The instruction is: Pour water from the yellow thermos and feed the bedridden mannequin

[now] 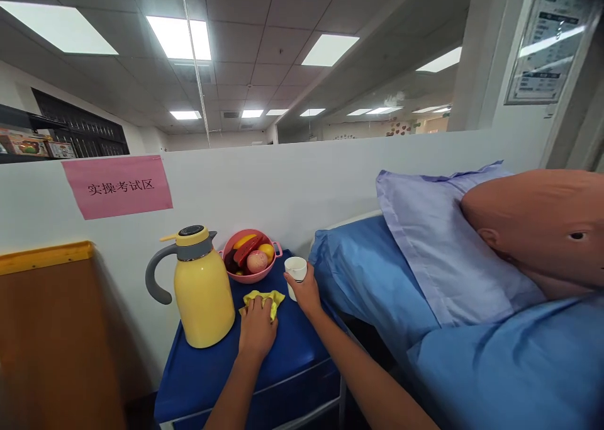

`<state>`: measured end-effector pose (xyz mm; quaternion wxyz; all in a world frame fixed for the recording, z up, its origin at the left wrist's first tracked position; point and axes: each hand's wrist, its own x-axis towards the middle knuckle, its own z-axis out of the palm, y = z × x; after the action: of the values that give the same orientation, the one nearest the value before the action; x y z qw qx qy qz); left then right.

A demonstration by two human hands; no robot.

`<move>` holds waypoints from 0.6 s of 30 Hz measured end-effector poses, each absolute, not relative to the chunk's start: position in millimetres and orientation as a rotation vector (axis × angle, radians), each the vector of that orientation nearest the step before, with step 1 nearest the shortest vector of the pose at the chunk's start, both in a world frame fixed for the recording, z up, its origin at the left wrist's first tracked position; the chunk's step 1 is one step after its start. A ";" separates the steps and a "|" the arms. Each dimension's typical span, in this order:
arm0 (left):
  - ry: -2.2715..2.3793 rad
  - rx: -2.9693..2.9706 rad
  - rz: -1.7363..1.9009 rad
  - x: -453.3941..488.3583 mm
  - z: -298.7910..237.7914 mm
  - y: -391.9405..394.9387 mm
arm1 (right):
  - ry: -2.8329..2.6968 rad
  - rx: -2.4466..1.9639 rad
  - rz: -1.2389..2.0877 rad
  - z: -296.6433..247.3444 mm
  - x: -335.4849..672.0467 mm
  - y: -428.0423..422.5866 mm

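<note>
My left hand (258, 329) is closed over a crumpled yellow cloth (268, 296) at the middle of the blue bedside table (297, 345). In my right hand (306, 291) is a white cup (296, 267), upright near the table's right edge, with fingers and thumb wrapped around its side. The cup's lower part is partly covered by the hand. Left of the cloth stands a yellow thermos jug (204, 298) with a grey handle. Behind the cloth sits a pink basket (246, 277) of fruit.
To the right, a manikin (542, 222) rests on a lavender pillow (419, 247) on a bed with blue bedding (377, 272). A white partition (321, 184) with a pink sign (120, 186) rises behind the table. A brown panel (47, 335) stands at left.
</note>
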<state>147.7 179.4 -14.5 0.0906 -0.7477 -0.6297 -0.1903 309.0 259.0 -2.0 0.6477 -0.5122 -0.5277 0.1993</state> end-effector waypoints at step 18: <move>-1.888 -2.234 -0.613 146.0 11.1 147.0 | -1.380 -1.146 0.572 -5.6 335.7 209.3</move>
<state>146.0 147.0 11.1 0.0764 -0.7453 -0.6300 -0.2045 335.7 209.3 -5.6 0.5887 -0.4921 -0.5923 0.2458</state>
